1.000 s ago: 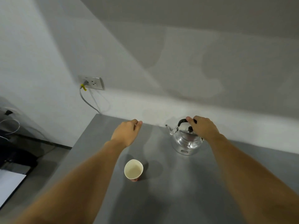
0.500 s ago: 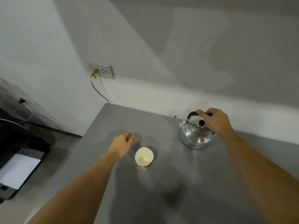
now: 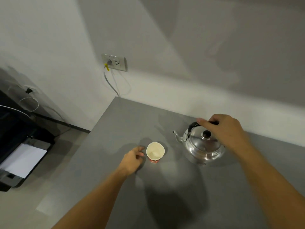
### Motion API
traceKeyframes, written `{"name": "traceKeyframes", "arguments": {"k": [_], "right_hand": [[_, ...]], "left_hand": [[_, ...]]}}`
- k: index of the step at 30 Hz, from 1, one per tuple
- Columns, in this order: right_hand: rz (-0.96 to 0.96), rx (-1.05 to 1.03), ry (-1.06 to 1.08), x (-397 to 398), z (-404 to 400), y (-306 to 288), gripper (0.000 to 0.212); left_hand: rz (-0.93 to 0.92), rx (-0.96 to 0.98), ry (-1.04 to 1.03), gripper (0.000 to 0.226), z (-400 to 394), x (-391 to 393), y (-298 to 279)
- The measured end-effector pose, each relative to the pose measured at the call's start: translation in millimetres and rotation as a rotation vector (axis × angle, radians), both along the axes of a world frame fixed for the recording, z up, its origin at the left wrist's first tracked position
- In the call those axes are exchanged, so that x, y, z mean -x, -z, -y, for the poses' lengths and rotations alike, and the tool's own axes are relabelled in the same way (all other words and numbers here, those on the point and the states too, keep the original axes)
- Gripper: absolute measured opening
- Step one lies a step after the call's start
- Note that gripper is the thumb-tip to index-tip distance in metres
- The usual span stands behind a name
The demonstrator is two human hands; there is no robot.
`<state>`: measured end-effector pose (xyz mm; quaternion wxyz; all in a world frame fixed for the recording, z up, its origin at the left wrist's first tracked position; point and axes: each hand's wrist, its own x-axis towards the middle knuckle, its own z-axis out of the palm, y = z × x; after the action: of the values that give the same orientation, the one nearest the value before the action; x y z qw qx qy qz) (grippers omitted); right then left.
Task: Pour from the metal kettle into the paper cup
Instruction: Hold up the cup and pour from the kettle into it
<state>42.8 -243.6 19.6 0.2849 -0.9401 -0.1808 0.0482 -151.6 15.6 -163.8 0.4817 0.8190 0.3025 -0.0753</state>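
A shiny metal kettle (image 3: pixel 203 147) with a black lid knob and black handle stands on the grey table (image 3: pixel 173 195), spout pointing left. My right hand (image 3: pixel 222 129) is closed around its handle from above. A white paper cup (image 3: pixel 155 152) with a red base stands upright left of the kettle. My left hand (image 3: pixel 132 158) rests on the table just left of the cup, fingers curled toward its side; I cannot tell whether they touch it.
A wall socket (image 3: pixel 114 61) with a plugged cable sits above the table's far left corner. A dark printer (image 3: pixel 21 156) holding white paper stands on the floor to the left. The table's left edge runs close to my left arm.
My left hand has come back and down from the far side of the table to just beside the cup. The right hand stays on the kettle handle. The view has shifted left.
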Motion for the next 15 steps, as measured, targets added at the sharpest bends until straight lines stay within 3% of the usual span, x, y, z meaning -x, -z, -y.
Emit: {"name": "traceKeyframes", "arguments": {"k": [5, 9, 12, 15], "right_hand": [[-0.022, 0.019, -0.037, 26, -11, 4, 0.051], [-0.055, 0.046, -0.063, 38, -18, 8, 0.059], [-0.053, 0.090, -0.081, 45, -24, 9, 0.062], [-0.031, 0.135, -0.104, 51, -33, 7, 0.060]], "left_hand": [[0.061, 0.080, 0.108, 0.063, 10, -3, 0], [0.118, 0.150, 0.080, 0.079, 17, -10, 2], [0.169, 0.125, 0.059, 0.096, 22, -16, 0], [0.203, 0.071, 0.055, 0.093, 26, -20, -3]]}}
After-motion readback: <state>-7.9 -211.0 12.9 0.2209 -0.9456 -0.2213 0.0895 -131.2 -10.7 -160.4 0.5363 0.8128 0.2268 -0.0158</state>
